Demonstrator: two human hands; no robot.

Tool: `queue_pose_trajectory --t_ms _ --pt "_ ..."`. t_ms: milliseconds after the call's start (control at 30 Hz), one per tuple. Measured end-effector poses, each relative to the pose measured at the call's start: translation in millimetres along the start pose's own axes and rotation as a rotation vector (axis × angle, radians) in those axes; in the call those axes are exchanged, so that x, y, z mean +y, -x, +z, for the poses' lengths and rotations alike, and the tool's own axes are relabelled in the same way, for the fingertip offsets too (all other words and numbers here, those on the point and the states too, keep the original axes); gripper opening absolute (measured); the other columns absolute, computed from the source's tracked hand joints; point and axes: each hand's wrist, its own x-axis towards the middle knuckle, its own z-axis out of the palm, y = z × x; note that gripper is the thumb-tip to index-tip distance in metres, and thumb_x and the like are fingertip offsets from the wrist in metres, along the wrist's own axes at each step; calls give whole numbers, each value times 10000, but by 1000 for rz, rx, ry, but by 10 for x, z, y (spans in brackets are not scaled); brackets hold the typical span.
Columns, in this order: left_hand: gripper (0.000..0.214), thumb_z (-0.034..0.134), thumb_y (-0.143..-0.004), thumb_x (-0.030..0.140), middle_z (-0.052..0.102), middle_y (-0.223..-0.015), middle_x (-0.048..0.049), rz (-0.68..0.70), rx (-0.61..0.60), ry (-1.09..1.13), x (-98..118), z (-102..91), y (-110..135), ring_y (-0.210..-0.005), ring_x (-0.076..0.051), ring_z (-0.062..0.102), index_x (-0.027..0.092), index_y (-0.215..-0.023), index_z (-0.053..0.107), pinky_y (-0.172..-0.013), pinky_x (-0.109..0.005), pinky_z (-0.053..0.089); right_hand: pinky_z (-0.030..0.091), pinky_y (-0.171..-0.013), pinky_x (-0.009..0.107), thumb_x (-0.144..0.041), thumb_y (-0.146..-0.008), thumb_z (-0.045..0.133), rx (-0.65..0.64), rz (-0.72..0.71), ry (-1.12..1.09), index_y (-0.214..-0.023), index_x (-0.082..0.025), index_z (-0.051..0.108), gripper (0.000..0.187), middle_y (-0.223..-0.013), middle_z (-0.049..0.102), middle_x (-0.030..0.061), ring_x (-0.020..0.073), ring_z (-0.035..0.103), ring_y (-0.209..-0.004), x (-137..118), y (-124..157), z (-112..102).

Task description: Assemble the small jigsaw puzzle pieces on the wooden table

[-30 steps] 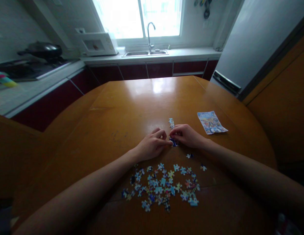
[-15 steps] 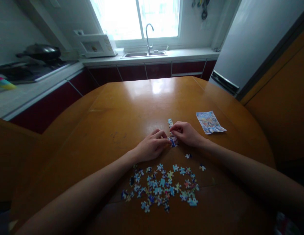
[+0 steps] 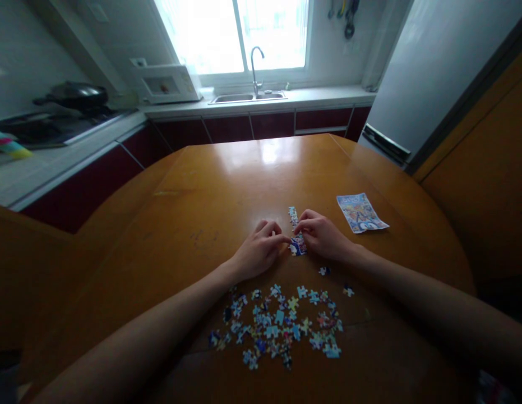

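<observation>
Wooden bench (image 3: 227,185): joined strip (image 3: 293,214) at twelve o'clock of loose pieces (image 3: 281,325).
Hands: left hand (image 3: 259,251), right hand (image 3: 327,239) both pinch its near end.
Care: keep strip flat, press tabs squarely.

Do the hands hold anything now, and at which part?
The puzzle strip on the table: left hand at its near end, right hand at its middle; a firm grip cannot be told.
</observation>
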Motion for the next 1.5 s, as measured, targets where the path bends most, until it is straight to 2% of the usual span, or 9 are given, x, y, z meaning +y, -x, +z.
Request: queue_pose_trajectory --t_ms 333,467,567,700,767,1167,1500 --pt "346 504 -929 70 538 -1072 -77 10 -55 -38 8 18 3 -1037 -237 452 264 -1161 673 -944 -406 470 461 -804 313 -40 -834 550 -119 -20 99 -842 -207 745 258 -953 575 57 171 562 -872 -28 11 -1" --pt "396 484 -871 2 552 -1108 -72 -18 -59 16 7 9 -4 -1084 -239 450 229 -1163 625 -983 -410 452 458 -820 324 -7 -810 526 -124 -16 91 -856 -198 734 287 -954 588 57 177 570 -887 -21 10 17" --pt "413 460 -820 -44 569 -1097 -60 -80 -5 37 0 1 -4 -1077 -235 456 208 -1115 602 -973 -404 440 460 -809 318 15 -807 485 -48 20 2 -824 -187 711 304 -930 589 48 166 576 -869 -7 7 30" --pt "369 449 -833 -36 571 -1055 -57 -130 46 48 -4 -2 -5 -1051 -230 463 199 -1070 606 -942 -393 440 457 -773 316 11 -828 450 135 78 -88 -775 -182 666 295 -866 579 37 165 581 -837 5 -2 11" --pt "354 459 -839 -27 567 -1049 -60 -132 45 50 -2 -3 -5 -1045 -233 462 201 -1056 619 -934 -397 442 451 -764 320 5 -830 456 171 97 -93 -775 -186 658 283 -857 583 35 169 581 -835 4 -3 -5" --pt "270 527 -889 24 529 -998 -60 -102 -2 89 17 -36 10 -980 -218 451 216 -993 686 -855 -365 453 469 -762 325 -21 -847 484 84 175 -131 -774 -191 667 260 -874 587 34 164 583 -829 -35 41 -13" --pt "250 530 -921 72 528 -987 -68 -115 -12 112 8 -41 23 -966 -221 446 215 -1045 694 -823 -356 448 488 -777 335 -60 -871 525 42 171 -98 -829 -214 716 249 -959 582 40 166 588 -874 -21 81 30"
